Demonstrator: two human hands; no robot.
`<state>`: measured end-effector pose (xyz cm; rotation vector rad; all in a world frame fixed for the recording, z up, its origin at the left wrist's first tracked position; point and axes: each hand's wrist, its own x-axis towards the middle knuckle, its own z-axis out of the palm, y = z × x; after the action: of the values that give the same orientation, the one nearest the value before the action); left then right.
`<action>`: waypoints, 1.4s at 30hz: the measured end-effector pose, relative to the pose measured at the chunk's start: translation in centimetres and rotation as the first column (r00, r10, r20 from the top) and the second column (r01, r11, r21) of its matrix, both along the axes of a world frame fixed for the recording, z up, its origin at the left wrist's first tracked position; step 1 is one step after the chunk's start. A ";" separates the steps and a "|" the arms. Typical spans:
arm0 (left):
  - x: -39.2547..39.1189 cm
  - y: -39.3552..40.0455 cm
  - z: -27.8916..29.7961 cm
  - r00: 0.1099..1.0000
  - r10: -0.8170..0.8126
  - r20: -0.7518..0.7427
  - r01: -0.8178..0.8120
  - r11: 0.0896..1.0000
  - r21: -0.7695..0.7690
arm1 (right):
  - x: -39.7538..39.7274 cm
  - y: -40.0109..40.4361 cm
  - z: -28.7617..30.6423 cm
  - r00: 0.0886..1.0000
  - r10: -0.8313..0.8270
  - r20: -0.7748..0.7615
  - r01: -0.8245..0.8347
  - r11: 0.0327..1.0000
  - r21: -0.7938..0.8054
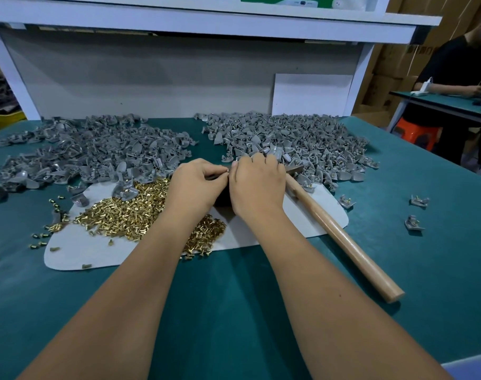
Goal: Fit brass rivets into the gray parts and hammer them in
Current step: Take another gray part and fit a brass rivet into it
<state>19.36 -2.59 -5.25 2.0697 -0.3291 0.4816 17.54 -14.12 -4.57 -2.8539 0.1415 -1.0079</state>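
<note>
A small gray plastic part (pixel 228 171) is pinched btwn left hand (pixel 195 185) and right hand (pixel 257 185) fingertips over the white mat, w/ the wooden-handled hammer (pixel 341 234) laid just right of the right hand, handle angled toward the body, so prob grabbed by that one.

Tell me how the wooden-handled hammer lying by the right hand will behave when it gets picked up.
The hammer probably lifts stiff, since its wooden handle looks thick and straight. It is likely head-heavy: the head lies half hidden at the right gray pile. The round, smooth handle might roll slightly on the green mat.
</note>
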 end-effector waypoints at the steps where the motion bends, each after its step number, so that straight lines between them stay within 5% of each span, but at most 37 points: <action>1: 0.1 0.0 0.0 1.000 -0.001 0.001 0.001 1.000 -0.001 | 0.0 0.0 0.0 1.000 0.005 -0.003 -0.005 1.000 0.011; 12: 0.1 0.3 -0.2 1.000 -0.025 0.008 0.025 1.000 -0.013 | 0.2 -1.5 0.3 0.965 0.259 0.032 -0.258 0.930 0.262; 18: 0.0 0.2 -0.1 0.999 -0.030 -0.015 0.030 0.999 -0.041 | -0.4 -2.1 0.5 0.934 0.355 0.027 -0.354 0.919 0.171; 34: 0.0 0.3 -0.1 1.000 -0.020 0.005 0.020 1.000 0.001 | -0.4 -1.3 1.3 0.930 0.325 0.173 -0.366 0.758 0.540; 42: -0.4 0.5 0.5 0.996 -0.081 -0.048 0.075 0.991 -0.113 | -0.8 -0.8 1.6 0.905 0.366 0.216 -0.423 0.719 0.551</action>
<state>18.92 -2.11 -4.75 1.9507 -0.3434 0.3895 16.75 -14.97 -2.98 -2.1322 -0.1444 -0.8156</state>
